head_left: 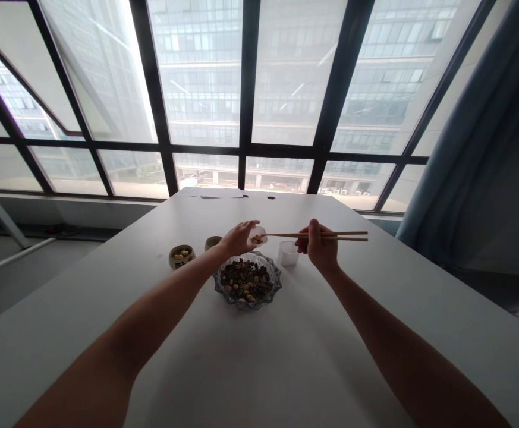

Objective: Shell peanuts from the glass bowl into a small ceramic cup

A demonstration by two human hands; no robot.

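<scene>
My left hand [240, 239] grips a small clear plastic cup [263, 232], tilted toward me, with light brown pieces [257, 239] inside that look like nuts. In my right hand [317, 245] is a pair of wooden chopsticks [348, 236], lying nearly level, their tips at the mouth of that cup. Just below my left hand stands a scalloped glass bowl [279, 282] full of dark dried pieces mixed with paler ones. Another clear plastic cup [288, 254] stands on the table right beside my right hand.
Left of the glass bowl is a small ceramic cup [182, 257] with pale yellowish pieces. A second ceramic cup [213, 241] is partly hidden behind my left wrist. The white table [241, 368] reaches toward the windows, with papers [214, 193] at its far edge. A blue curtain [455, 137] hangs at right.
</scene>
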